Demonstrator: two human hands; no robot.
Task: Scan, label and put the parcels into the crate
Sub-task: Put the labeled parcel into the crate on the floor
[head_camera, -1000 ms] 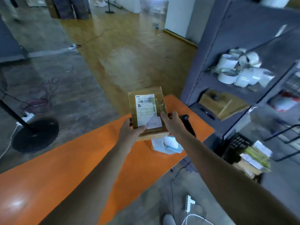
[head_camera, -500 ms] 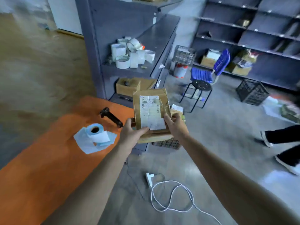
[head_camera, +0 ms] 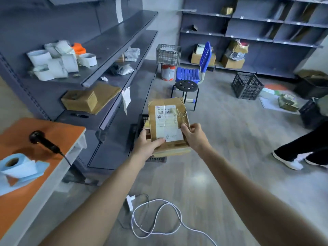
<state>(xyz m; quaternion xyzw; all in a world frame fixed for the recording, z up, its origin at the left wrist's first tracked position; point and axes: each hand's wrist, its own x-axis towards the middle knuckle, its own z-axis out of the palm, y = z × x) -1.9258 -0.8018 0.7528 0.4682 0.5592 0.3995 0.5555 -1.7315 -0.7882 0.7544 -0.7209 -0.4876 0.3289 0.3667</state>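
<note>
The parcel [head_camera: 167,125] is off the table [head_camera: 58,128]: 1 s ago it was over the orange top, now it is over the floor, above a black crate [head_camera: 141,120]. Left hand [head_camera: 148,146] and right hand [head_camera: 195,137] went with it. View swung right: table slid from centre to 8 o'clock, and scanner [head_camera: 44,142] and label roll [head_camera: 17,165] are now well apart from the parcel. Another person's legs [head_camera: 305,148] came in at 3 o'clock, white cable [head_camera: 156,217] at 6 o'clock.

Crate [head_camera: 141,121] mostly hidden behind parcel [head_camera: 168,124]; label [head_camera: 166,118] print illegible.
</note>
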